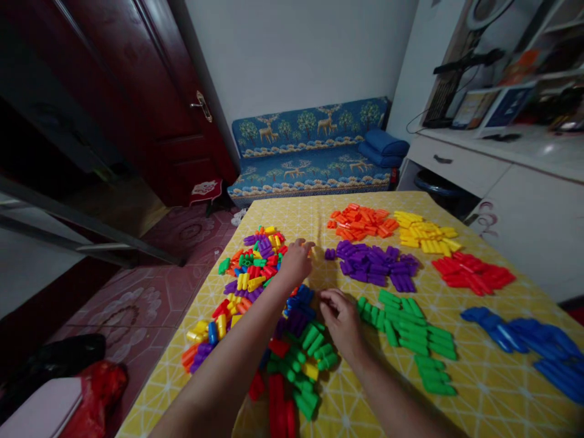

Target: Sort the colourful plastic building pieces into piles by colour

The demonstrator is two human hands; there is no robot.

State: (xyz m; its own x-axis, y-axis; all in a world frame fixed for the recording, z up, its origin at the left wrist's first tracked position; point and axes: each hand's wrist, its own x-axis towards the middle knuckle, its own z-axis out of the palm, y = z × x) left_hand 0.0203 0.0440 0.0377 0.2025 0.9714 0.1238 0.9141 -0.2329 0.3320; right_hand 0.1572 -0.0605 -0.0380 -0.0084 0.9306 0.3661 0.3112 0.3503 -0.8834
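Observation:
My left hand [296, 263] reaches over the right edge of a mixed pile of plastic toy building pieces [262, 263], its fingers stretched to the right and nothing plainly held. Nearer to me, my right hand [340, 316] hovers between that pile and a group of green pieces [410, 325]. Its fingers are loosely bent, with a gap to the thumb and nothing visible in between. Purple pieces [376, 263] lie beyond the right hand, and a small purple piece [330, 253] sits just right of the left hand's fingertips. My left forearm covers part of the mixed pile.
Orange [362, 222], yellow [426, 232], red [472, 272] and blue pieces [524, 340] lie in separate groups on the yellow tablecloth [283, 213]. Beyond the table stands a blue patterned sofa [301, 161]. A white cabinet [524, 213] is at the right, a dark red door [150, 91] at the left.

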